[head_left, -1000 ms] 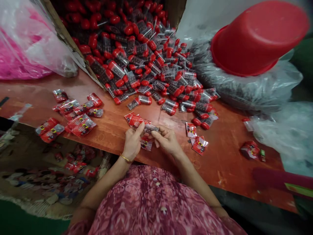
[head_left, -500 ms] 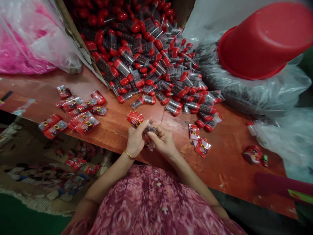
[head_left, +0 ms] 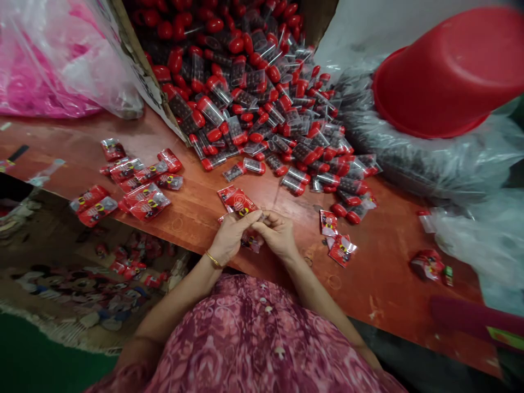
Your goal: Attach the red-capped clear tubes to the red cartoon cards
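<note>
A pale grey wall (head_left: 360, 27) rises behind a red-brown table (head_left: 380, 262); soft light gleams on the tabletop, green floor (head_left: 33, 344) shows lower left, and the lower right is dark

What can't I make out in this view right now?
Head view:
- Near end of the red packet: hidden by the left hand and right hand.
- Its fine print: too small, blurred.
- Cardboard box: cut off at the top edge.
- Inside of the upturned red bucket: hidden by its wall.
</note>
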Demonstrator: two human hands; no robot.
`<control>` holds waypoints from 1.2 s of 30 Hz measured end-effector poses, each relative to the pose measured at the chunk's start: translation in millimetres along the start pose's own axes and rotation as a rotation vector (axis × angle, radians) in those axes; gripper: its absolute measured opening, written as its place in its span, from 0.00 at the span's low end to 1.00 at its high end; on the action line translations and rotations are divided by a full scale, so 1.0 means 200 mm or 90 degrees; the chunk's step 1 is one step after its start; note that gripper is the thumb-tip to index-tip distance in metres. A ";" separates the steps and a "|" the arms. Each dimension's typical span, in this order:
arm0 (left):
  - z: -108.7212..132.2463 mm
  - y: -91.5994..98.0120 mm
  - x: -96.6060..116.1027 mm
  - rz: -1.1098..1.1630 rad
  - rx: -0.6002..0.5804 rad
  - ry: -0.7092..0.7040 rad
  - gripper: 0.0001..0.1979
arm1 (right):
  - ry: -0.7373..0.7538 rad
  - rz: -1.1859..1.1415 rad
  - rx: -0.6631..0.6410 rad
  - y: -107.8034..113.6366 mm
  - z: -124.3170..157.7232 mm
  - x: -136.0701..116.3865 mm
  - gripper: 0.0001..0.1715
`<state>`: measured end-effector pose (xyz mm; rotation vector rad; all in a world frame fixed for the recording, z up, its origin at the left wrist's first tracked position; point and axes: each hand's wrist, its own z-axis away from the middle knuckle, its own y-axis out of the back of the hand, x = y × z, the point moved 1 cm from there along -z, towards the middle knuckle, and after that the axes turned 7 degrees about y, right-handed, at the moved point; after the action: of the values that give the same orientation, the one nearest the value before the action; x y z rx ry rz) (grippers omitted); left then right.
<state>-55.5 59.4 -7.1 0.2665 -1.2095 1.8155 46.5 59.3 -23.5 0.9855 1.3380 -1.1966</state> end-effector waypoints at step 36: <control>-0.19 0.24 0.18 -1.047 0.256 -0.331 0.11 | 0.395 0.755 0.121 0.46 -0.01 0.04 0.14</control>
<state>-102.1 106.3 -33.6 1.4950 -0.4628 0.4488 135.9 76.2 -44.2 1.9883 0.7680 -0.0861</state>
